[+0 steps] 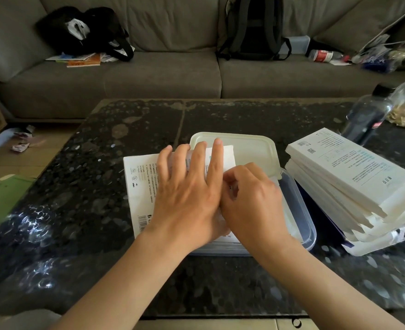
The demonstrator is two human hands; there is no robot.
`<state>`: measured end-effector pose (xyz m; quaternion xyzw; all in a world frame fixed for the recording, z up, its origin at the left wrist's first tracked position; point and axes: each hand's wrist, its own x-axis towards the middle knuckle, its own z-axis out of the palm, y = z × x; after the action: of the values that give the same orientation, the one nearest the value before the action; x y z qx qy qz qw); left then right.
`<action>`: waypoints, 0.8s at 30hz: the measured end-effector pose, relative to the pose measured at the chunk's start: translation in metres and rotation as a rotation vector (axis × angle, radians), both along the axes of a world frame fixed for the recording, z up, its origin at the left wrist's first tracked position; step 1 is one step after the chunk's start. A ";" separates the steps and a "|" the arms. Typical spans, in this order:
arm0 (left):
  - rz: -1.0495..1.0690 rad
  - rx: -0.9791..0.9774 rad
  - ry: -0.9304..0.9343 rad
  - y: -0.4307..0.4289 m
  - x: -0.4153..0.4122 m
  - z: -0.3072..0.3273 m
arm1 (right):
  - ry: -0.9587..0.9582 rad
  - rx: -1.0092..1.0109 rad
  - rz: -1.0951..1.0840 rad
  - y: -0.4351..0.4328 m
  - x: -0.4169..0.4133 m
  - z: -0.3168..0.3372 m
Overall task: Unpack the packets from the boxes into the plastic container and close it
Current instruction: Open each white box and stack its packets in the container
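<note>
A flat white cardboard box (142, 186) is being pressed down by the left hand (189, 194), fingers straight and spread, over the clear rectangular plastic container (301, 210) on the dark speckled stone table (77, 186). Its right end is being pinched by the curled right hand (251, 198); whether flap or packet is being gripped cannot be told. Emptying is judged to be in hand. Next, a packet is to be drawn out into the container; the cream lid (249, 148) and the stack of white boxes (347, 172) are being left waiting.
</note>
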<state>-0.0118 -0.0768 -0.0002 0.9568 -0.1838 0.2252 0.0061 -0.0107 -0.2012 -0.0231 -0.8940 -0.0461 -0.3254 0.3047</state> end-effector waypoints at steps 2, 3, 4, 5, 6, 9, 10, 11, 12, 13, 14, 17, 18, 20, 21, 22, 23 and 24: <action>0.008 0.005 0.015 0.000 0.001 0.001 | 0.028 -0.001 -0.014 -0.002 0.001 0.000; 0.017 0.010 0.027 0.001 0.001 0.001 | 0.047 0.008 -0.018 -0.003 0.002 0.000; 0.027 0.016 0.039 0.001 0.001 0.001 | 0.063 0.025 -0.015 -0.005 0.002 0.001; 0.034 0.017 0.043 0.001 0.002 0.002 | 0.071 0.044 -0.004 -0.006 0.002 0.001; 0.034 0.011 0.039 0.002 0.001 0.002 | 0.071 0.053 0.010 -0.006 0.000 0.002; 0.025 0.000 0.012 0.002 0.001 0.002 | 0.030 0.039 0.027 -0.002 -0.003 0.001; 0.025 0.001 0.007 0.001 0.000 0.002 | 0.013 0.031 0.032 -0.001 -0.003 -0.001; 0.027 -0.003 0.005 0.001 0.000 0.002 | -0.003 0.025 0.040 -0.001 -0.002 -0.003; 0.029 -0.008 0.003 0.001 0.000 0.002 | -0.020 0.022 0.048 -0.002 -0.001 -0.005; 0.030 -0.011 0.003 0.001 0.000 0.003 | -0.041 0.018 0.050 -0.002 -0.001 -0.007; 0.029 -0.011 0.002 0.000 0.000 0.002 | -0.064 0.010 0.046 -0.002 0.000 -0.008; 0.030 -0.001 0.000 -0.001 0.000 0.002 | -0.132 -0.035 0.032 0.000 -0.001 -0.009; 0.033 -0.001 0.000 -0.001 0.000 0.002 | -0.142 -0.048 0.027 0.001 -0.002 -0.009; 0.036 -0.011 0.004 -0.001 0.000 0.002 | -0.121 -0.042 0.014 0.001 -0.002 -0.008; 0.034 -0.020 0.004 -0.001 0.000 0.002 | -0.089 -0.018 0.015 0.000 -0.002 -0.007; 0.029 -0.031 0.004 0.000 0.000 0.002 | -0.046 0.018 0.025 -0.001 -0.002 -0.005; 0.024 -0.040 0.004 0.000 0.000 0.002 | 0.007 0.064 0.047 -0.002 -0.002 -0.002; 0.022 -0.044 0.005 0.000 0.001 0.002 | 0.067 0.116 0.076 -0.004 -0.002 0.001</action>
<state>-0.0113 -0.0765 0.0022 0.9590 -0.1684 0.2266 0.0251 -0.0123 -0.2048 -0.0218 -0.8827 -0.0510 -0.2858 0.3696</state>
